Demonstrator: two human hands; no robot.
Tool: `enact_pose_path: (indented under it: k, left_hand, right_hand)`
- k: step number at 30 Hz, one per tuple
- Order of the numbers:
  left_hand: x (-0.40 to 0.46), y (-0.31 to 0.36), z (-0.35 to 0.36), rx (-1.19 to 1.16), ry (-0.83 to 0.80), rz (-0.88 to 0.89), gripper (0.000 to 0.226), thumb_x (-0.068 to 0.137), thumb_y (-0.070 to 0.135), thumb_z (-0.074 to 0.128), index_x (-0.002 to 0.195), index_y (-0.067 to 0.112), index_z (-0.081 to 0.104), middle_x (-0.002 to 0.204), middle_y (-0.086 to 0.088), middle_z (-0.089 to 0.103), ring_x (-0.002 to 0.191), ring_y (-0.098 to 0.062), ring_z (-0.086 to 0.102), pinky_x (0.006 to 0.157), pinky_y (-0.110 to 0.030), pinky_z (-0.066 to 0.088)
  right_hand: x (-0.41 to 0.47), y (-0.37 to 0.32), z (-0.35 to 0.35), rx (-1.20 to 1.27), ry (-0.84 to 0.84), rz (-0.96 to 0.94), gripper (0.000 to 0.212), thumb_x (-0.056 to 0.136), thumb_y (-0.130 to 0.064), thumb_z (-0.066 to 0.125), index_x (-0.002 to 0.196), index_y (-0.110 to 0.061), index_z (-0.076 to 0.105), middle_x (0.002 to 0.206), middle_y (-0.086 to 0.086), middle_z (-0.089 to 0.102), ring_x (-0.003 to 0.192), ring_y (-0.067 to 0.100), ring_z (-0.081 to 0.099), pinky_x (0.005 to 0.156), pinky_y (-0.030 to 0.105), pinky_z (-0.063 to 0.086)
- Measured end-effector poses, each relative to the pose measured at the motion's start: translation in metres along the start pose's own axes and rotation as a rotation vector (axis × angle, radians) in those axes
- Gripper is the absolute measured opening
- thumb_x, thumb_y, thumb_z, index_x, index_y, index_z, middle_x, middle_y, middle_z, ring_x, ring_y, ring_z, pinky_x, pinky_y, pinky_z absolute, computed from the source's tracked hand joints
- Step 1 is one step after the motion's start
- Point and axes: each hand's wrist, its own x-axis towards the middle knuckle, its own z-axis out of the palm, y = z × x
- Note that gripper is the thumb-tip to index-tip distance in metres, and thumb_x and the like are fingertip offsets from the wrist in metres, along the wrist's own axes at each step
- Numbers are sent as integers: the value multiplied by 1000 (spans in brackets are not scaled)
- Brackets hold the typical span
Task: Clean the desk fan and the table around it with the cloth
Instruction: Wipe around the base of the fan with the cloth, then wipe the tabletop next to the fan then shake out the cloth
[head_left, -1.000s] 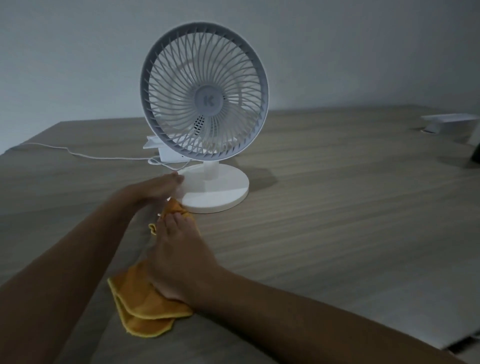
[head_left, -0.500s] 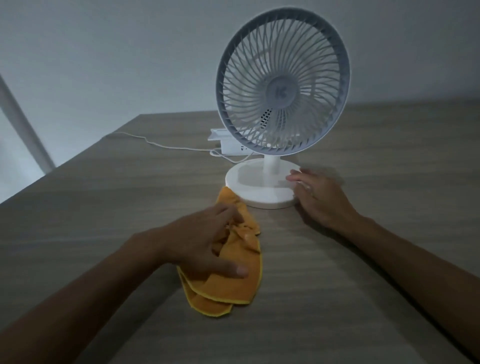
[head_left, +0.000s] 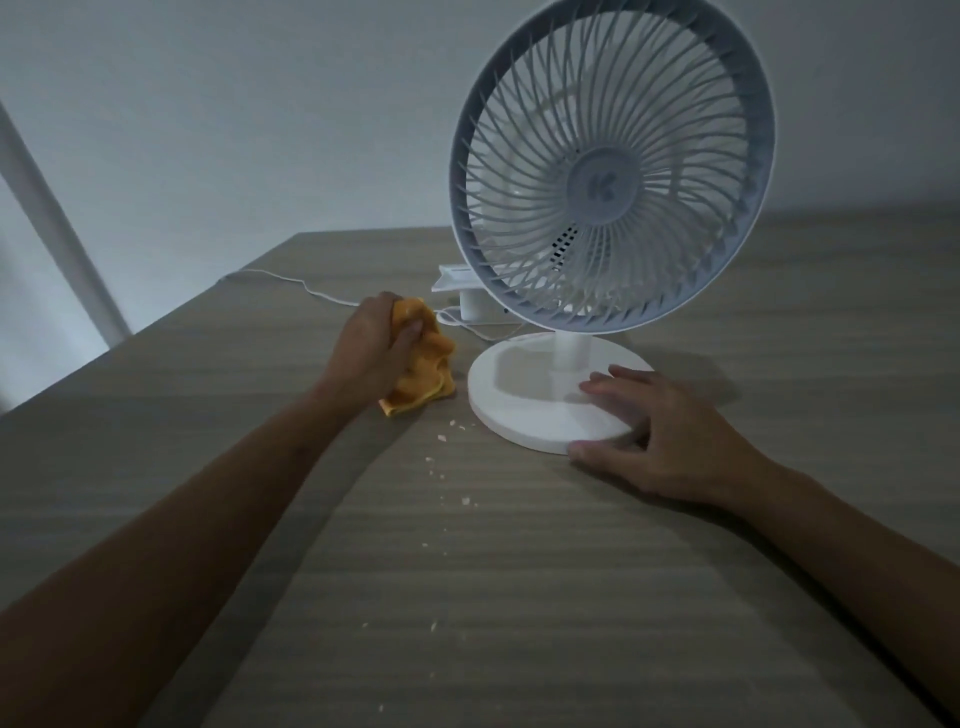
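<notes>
The white plastic desk fan (head_left: 608, 182), with its round spoked grille on a short stem and a flat disc base, stands upright toward the far side of the grey-brown wood-grain table (head_left: 571, 597), a little right of the middle of the view. Just left of its base, the bunched orange cloth with a yellow hem (head_left: 423, 366) touches the tabletop, apart from the base by a narrow gap. The left hand (head_left: 371, 353) is closed around the cloth's upper part, fingers curled tight into the fabric, so the loose lower folds hang down and drag on the wood; gathered this way, it probably serves as a pad for sweeping the strip beside the base. The right hand (head_left: 670, 436) lies flat on the near right edge of the base, fingers spread and relaxed, thumb at the rim on the table, clasping nothing. It seems placed there to keep the light fan from sliding or tipping while the other hand wipes close by.

Pale crumbs (head_left: 444, 436) are scattered over the table in front of the base and trail toward the viewer, so the tabletop still needs work. Behind the fan sits a small white box-shaped object (head_left: 467, 296), partly hidden by the grille, and a thin white cable (head_left: 291, 280) runs from that area to the table's left edge. A plain pale wall rises behind.
</notes>
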Motion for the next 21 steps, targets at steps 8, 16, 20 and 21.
enact_pose_path:
  k: [8, 16, 20, 21]
  left_hand:
    - [46, -9, 52, -21, 11, -46, 27, 91, 30, 59, 111, 13, 64, 111, -13, 67, 103, -30, 60, 83, -31, 40]
    - [50, -9, 66, 234, -479, 79, 34, 98, 34, 36, 120, 12, 49, 129, -14, 52, 118, -34, 50, 94, -40, 36]
    - [37, -6, 52, 231, -540, 91, 28, 97, 34, 38, 116, 19, 54, 128, -9, 57, 115, -32, 53, 92, -39, 37]
    - [32, -6, 48, 211, -547, 92, 29, 97, 33, 38, 119, 21, 53, 131, -6, 57, 117, -30, 53, 94, -39, 37]
  right_hand:
    - [3, 12, 6, -8, 49, -65, 71, 67, -71, 67, 126, -32, 61, 133, -23, 55, 120, -12, 42, 98, -6, 17]
    - [7, 9, 3, -22, 19, -45, 71, 60, -74, 65, 116, -30, 67, 124, -24, 59, 116, -15, 47, 99, -6, 20]
    - [8, 8, 0, -40, 0, -47, 73, 60, -80, 65, 116, -33, 67, 124, -27, 59, 118, -13, 49, 100, 6, 29]
    - [8, 8, 1, -43, 2, -48, 72, 60, -78, 65, 115, -32, 67, 124, -26, 60, 118, -13, 50, 100, 7, 29]
